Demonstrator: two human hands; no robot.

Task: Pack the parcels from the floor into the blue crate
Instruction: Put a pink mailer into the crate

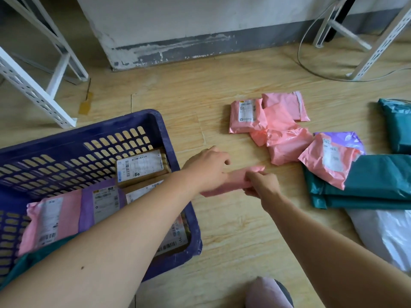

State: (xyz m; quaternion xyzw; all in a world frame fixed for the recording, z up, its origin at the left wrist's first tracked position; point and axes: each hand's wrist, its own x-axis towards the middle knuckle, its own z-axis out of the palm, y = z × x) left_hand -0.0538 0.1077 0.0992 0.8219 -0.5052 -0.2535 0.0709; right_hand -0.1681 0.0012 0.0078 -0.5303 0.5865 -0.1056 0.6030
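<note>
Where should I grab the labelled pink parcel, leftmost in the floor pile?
Pinch the labelled pink parcel at its left edge, coming from the blue crate side: it lies flat, and that edge sits on bare floor while the right meets other pink parcels.

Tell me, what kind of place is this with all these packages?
Probably a parcel storeroom or sorting room: labelled parcels lie on the floor, the blue crate holds more, and white metal racks stand by the wall.
</note>
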